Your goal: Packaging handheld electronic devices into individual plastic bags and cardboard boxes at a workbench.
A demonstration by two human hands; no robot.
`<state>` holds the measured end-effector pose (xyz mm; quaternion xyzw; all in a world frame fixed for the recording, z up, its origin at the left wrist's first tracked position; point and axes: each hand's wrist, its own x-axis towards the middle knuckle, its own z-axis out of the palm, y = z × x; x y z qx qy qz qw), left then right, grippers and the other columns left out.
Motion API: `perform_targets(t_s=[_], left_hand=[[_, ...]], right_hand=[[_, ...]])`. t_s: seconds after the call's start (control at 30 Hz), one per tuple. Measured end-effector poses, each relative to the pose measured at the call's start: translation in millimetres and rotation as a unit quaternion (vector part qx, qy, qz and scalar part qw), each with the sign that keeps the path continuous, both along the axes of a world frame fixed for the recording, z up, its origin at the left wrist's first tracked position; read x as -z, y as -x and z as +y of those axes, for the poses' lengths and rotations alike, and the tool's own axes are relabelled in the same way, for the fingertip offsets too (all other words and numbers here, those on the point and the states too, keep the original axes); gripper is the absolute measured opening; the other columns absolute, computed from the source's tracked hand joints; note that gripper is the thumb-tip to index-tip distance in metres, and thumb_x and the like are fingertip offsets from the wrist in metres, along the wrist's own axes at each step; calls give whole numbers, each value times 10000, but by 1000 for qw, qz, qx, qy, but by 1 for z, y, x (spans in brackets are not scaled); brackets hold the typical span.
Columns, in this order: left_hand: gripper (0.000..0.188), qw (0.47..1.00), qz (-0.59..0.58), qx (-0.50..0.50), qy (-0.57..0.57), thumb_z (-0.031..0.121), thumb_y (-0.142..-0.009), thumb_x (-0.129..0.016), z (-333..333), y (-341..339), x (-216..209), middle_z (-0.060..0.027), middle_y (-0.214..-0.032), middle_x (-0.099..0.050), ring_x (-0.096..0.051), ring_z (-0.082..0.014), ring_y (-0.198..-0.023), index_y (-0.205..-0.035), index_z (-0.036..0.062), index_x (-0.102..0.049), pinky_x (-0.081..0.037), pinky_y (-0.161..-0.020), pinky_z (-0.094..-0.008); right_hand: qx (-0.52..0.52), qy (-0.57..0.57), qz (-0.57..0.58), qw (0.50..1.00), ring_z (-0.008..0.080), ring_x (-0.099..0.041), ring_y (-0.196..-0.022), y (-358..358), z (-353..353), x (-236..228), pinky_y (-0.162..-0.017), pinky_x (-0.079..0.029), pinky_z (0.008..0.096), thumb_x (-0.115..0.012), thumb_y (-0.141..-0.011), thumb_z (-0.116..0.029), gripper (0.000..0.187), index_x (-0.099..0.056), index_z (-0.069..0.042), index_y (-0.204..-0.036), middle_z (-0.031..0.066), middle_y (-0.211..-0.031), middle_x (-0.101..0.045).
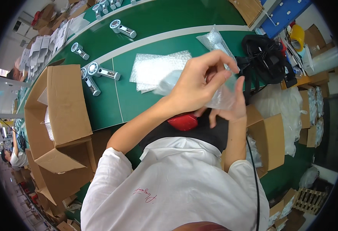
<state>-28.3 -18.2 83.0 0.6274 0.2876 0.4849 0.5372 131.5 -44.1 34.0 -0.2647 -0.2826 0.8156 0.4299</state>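
A worker in a white shirt point(184, 177) brings both hands together over the near edge of a green bench point(128, 106), a clear plastic bag point(222, 98) between them. The left hand point(201, 79) curls inward, thumb and forefinger close but with a small gap; whether its folded fingers have hold of the bag cannot be told. The right hand point(232, 107) is loosely bent, thumb raised and fingers apart, beside the bag; its grip on the plastic cannot be told either. Bubble-wrap sheets point(149, 67) lie just beyond the left forearm, partly behind blurred clear plastic point(167, 82). A strip of green surface separates them from silver gadgets point(107, 73) to the left. Farther out, a white strip point(140, 45) curves across the bench. An open cardboard box point(69, 104) bounds the left side; another box point(273, 142) stands near the right forearm. Beyond the right hand, a black bag point(267, 57) and a bubble-wrap pouch point(216, 41) border the working space.
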Motion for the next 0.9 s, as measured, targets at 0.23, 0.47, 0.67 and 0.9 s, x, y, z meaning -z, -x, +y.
perform_targets(t_s=[0.23, 0.47, 0.67, 0.9], left_hand=[[191, 968, 173, 12, -184, -10, -878, -636, 20, 13, 5, -60, -870, -623, -547, -137, -698, -1061, 42, -659, -451, -648, -253], [433, 765, 498, -345, -216, 367, -931, -627, 140, 107, 97, -121, -998, -614, -641, -282, -901, -1283, 129, -544, -525, -777, -379], [533, 750, 555, -359, 39, 565, -926, -514, 235, 197, 148, -112, -1081, -671, -660, -322, -952, -1264, 155, -547, -525, -819, -419], [327, 835, 311, -453, -26, 355, -964, -463, 223, 187, 146, -82, -968, -679, -615, -244, -815, -1164, 138, -605, -489, -720, -368]], right_hand=[[-1, -90, -67, 994, 263, -666, -763, -17, 36, 56, -448, -517, 294, -565, -975, -471, 527, -553, -81, -1330, 136, -1105, -654], [214, -332, -540, 743, 336, -618, -946, -23, 64, 121, -737, -522, 363, -663, -895, -194, 262, -688, -128, -1147, 156, -1306, -544], [324, -406, -668, 533, 333, -500, -1186, -3, 64, 134, -998, -401, 417, -645, -888, -144, 242, -718, -140, -1119, 142, -1377, -486], [362, -415, -656, 516, 341, -468, -1193, -7, 59, 134, -1034, -360, 436, -666, -854, -118, 232, -731, -140, -1075, 130, -1373, -487]])
